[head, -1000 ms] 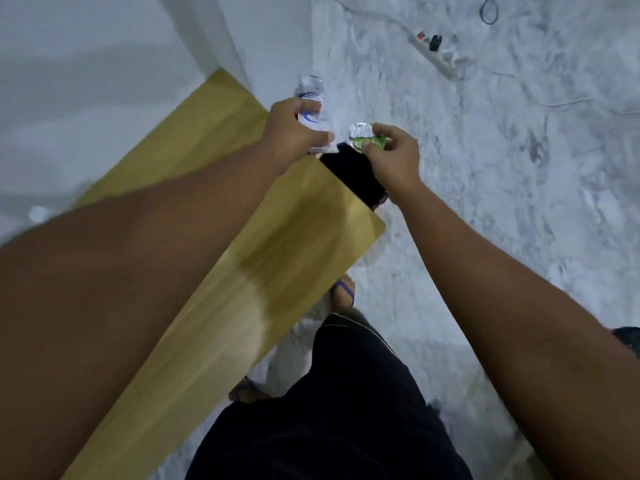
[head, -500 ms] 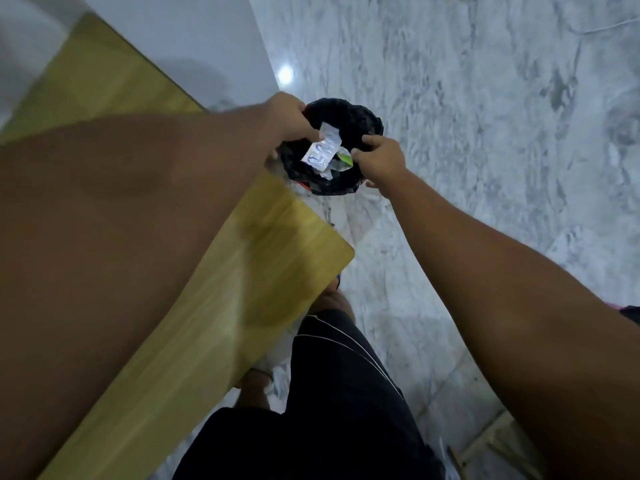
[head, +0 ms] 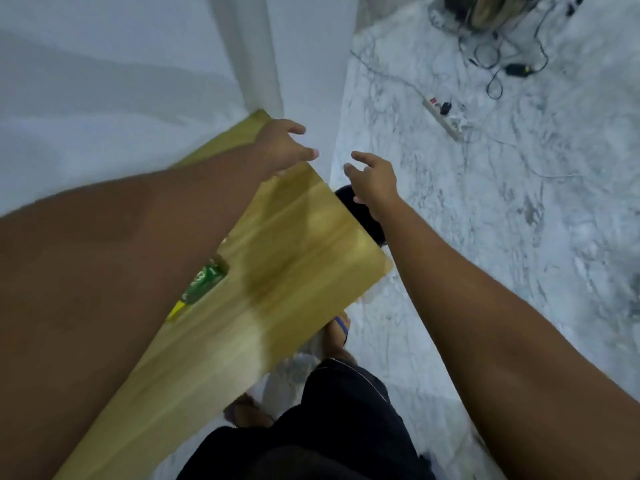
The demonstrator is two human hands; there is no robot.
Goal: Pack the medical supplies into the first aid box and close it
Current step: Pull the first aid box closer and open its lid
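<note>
My left hand (head: 282, 147) hovers over the far end of the wooden table (head: 298, 271), fingers spread and empty. My right hand (head: 374, 178) is just past the table's edge, also spread and empty, above a black bin (head: 360, 216) on the floor that the table and my wrist partly hide. A green and yellow packet (head: 201, 285) lies on the table, half covered by my left forearm. No first aid box is in view.
A white wall and pillar (head: 256, 53) stand behind the table. On the marble floor (head: 519, 237) at the far right lie a white power strip (head: 446, 117) and tangled black cables (head: 498, 60). My legs and sandalled feet are below the table's edge.
Both hands held wrappers over the black bin and dropped them into it. Now both hands are empty and raised above it, and the view has tilted up.
</note>
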